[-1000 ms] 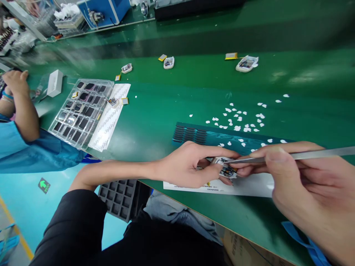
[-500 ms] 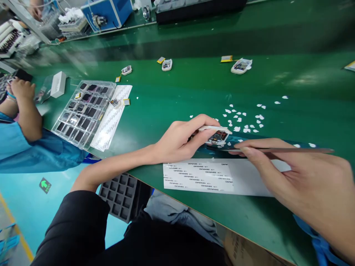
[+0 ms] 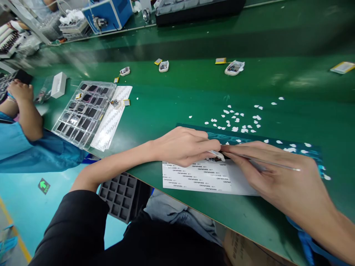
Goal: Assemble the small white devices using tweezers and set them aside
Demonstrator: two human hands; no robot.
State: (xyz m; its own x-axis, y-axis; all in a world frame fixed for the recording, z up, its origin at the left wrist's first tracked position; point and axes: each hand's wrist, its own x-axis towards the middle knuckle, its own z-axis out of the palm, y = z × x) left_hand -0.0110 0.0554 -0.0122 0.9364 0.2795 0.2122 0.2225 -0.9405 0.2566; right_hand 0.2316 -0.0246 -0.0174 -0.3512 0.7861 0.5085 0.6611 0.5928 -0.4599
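A long green workbench (image 3: 172, 107) is filling the frame, with white paper bits (image 3: 235, 120) scattered right of centre and a clear tray (image 3: 83, 112) of dark parts sitting at the left. Half a second ago the left hand (image 3: 184, 146) was lifting the small white device (image 3: 217, 155) above the dark blue sheet (image 3: 277, 146); now it is pressing it down at the top edge of the label sheet (image 3: 196, 175), fingers curled over it, so the work is settling back onto the bench. The right hand (image 3: 266, 173) is pinching the tweezers (image 3: 266, 162) narrowly, tips meeting the device (mostly hidden under both hands). A co-worker's arm (image 3: 23, 111) is cut off at the left edge.
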